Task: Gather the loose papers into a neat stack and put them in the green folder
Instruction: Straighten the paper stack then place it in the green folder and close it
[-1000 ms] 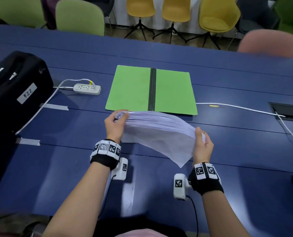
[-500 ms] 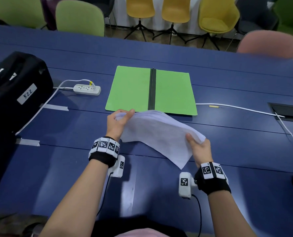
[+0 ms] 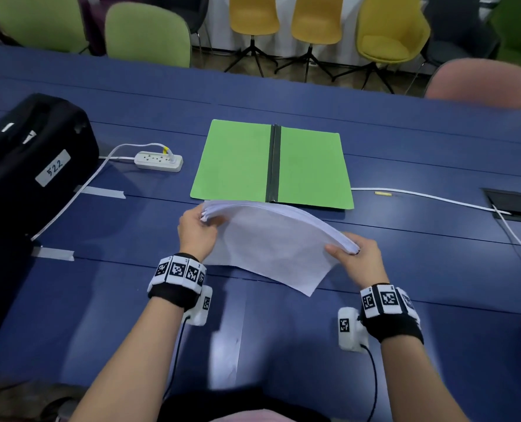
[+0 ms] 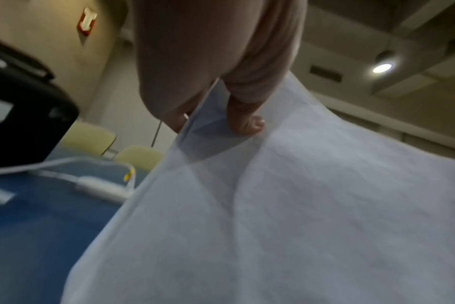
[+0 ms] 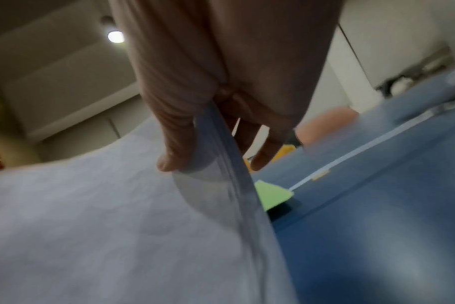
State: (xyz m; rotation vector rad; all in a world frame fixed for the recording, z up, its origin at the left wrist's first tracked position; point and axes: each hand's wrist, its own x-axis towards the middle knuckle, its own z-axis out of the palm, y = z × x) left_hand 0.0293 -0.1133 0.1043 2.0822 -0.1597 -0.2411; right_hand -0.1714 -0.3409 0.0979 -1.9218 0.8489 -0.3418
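Note:
A stack of white papers hangs bowed above the blue table, just in front of the green folder. The folder lies open and flat, a dark spine down its middle. My left hand pinches the stack's left end, thumb on the near face. At the stack's right end my right hand grips it, thumb in front and fingers behind the sheet edges. One lower corner of the papers points down toward me. A corner of the green folder shows past the sheets.
A white power strip with its cable lies left of the folder. A black case fills the far left. A white cable runs right to a floor box. Tape strips mark the table. Chairs line the far side.
Both hands have shifted their hold on the papers' ends and lifted the right end, so the sheets now sit squared together in an arch. The folder has not moved.

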